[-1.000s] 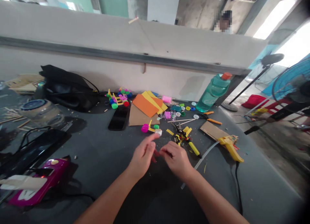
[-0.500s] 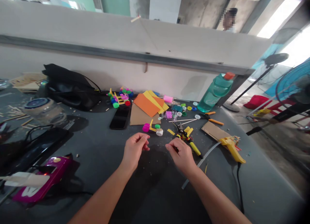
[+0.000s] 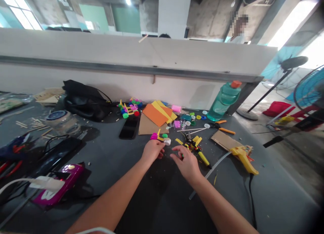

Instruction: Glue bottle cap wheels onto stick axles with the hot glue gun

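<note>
My left hand [image 3: 152, 149] is curled, its fingertips pinched next to a small stick-and-cap piece [image 3: 160, 137] with a pink cap and a white cap; what it pinches is too small to name. My right hand [image 3: 186, 163] lies beside it with fingers loosely stretched over the grey table [image 3: 126, 180], nothing visible in it. Black-and-yellow pliers [image 3: 196, 148] lie just beyond my right hand.
A yellow glue gun [image 3: 243, 154] with black cord lies right. Orange and yellow sheets [image 3: 157, 113] on cardboard, a black phone [image 3: 129, 127], a bottle-cap toy [image 3: 129, 108], a teal bottle [image 3: 223, 100], a black bag [image 3: 84, 99] and a magenta device [image 3: 58, 183] surround the hands. A person stands behind the partition.
The view tilted up and both hands moved farther out on the table. My left hand reached to the stick-and-cap piece; my right hand's fingers uncurled.
</note>
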Tool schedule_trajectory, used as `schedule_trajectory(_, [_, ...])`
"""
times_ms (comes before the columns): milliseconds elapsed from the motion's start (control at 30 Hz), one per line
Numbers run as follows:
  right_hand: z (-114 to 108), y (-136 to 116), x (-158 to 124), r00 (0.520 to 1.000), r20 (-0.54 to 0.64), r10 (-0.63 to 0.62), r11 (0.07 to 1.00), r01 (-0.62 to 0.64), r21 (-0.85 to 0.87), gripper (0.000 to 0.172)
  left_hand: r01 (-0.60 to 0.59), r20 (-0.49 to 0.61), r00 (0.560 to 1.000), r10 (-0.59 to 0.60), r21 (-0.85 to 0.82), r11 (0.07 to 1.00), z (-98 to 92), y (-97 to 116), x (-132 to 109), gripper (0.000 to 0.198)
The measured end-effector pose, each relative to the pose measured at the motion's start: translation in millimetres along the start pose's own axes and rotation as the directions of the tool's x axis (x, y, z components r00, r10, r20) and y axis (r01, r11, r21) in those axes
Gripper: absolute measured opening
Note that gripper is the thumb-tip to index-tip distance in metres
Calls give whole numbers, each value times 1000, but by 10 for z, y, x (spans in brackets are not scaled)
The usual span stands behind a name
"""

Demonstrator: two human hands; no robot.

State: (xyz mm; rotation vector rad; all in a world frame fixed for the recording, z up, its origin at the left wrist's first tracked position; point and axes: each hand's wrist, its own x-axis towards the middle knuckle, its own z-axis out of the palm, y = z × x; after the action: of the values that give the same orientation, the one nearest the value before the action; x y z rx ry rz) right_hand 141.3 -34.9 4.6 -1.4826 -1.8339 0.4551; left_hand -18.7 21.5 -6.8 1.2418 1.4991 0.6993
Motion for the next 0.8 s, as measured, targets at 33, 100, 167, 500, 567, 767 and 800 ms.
schedule_trajectory(33, [0, 4, 0, 1000, 9, 4, 1000, -4, -8, 15, 1, -6, 1000, -1, 36, 999, 14, 14, 24, 23])
schedule_trajectory(100, [-5, 14, 0, 1000, 20, 12, 1000, -11, -27, 16, -2, -21, 1000, 4, 98, 995, 33, 39, 44, 23])
schedule_trajectory(167, [-15, 21, 2, 1000, 23, 6, 998, -5, -59, 18, -12, -38, 999, 18, 141, 990, 37, 52, 34, 20])
schedule_trajectory(500, [-2, -189, 65, 943, 314, -109, 824, 262, -502, 46, -46, -49, 997, 61, 260, 965, -47, -8, -112, 17])
schedule_trajectory(567, [17, -209, 72, 935, 346, -85, 801, 270, -534, 50, -62, -37, 997, 75, 284, 957, -48, 10, -139, 18])
schedule_trajectory(767, [43, -199, 82, 935, 353, -19, 802, 225, -553, 53, -107, 20, 994, 107, 360, 927, -66, 26, -254, 19])
schedule_trajectory(800, [45, -198, 85, 934, 358, -15, 805, 224, -550, 53, -112, 33, 994, 108, 372, 921, -81, 20, -292, 18])
